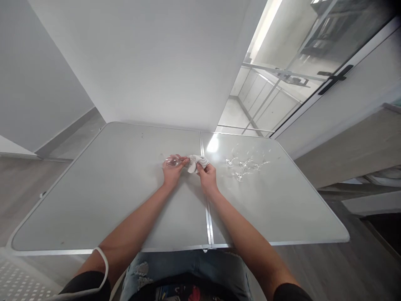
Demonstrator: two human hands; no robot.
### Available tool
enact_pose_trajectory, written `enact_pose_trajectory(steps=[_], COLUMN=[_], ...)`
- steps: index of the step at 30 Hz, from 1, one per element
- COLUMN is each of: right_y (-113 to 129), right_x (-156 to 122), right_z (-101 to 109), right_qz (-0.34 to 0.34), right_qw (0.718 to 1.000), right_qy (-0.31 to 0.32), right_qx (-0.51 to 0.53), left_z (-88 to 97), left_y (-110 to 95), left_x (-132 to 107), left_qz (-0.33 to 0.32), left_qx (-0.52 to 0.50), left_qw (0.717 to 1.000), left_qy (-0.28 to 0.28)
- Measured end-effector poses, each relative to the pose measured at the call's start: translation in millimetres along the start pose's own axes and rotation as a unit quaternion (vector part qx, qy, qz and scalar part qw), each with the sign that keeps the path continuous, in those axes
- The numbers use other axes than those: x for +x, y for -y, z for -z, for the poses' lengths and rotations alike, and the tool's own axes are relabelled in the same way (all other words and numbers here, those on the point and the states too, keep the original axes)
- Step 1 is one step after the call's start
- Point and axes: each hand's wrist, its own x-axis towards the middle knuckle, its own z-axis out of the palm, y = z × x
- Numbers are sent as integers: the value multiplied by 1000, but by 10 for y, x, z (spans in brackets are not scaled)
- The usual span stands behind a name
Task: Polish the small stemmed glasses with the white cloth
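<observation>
My left hand is closed around a clear wine glass, which lies tilted sideways with its bowl toward the left. A white cloth is bunched at the right end of the glass, covering that part of it. My right hand pinches the cloth from the right side. Both hands are close together just above the table, left of and at its centre seam. To the right, several clear stemmed glasses stand grouped on the table; their see-through outlines overlap.
The pale folding table has a metal seam down its middle. A white wall rises behind it. At the right are a glass partition and a door with a black handle. A white cord loops over my left arm.
</observation>
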Motion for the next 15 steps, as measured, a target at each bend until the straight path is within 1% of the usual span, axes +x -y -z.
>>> enact_pose_trajectory(steps=[1, 3, 5, 6, 8, 10, 11, 13, 15], right_y=[-10, -35, -54, -57, -48, -31, -26, -28, -49], right_x=[0, 10, 23, 27, 26, 16, 11, 5, 8], right_z=[-1, -5, -4, 1, 17, 36, 44, 54, 59], right_qz=[16, 36, 16, 0, -13, 10, 21, 22, 7], right_qw=[1000, 999, 999, 1000, 1000, 1000, 1000, 999, 1000], right_qy=[-12, -37, -34, -19, 10, 4, -8, -20, -3], right_qx=[-14, -9, 16, 23, 23, 19, 19, 16, 1], left_z=[4, 3, -2, -4, -4, -3, -3, -4, -2], left_y=[7, 20, 27, 29, 30, 28, 27, 25, 24], left_x=[10, 12, 1, -4, -8, -5, -4, -2, 2], left_qz=[0, 10, 24, 26, 17, 7, 9, 27, 41], left_qx=[-4, -4, 8, 14, 17, 16, 16, 16, 8], left_qw=[1000, 1000, 999, 999, 1000, 1000, 1000, 999, 999], left_qy=[-8, 13, 45, 46, 19, -8, -9, 10, 15])
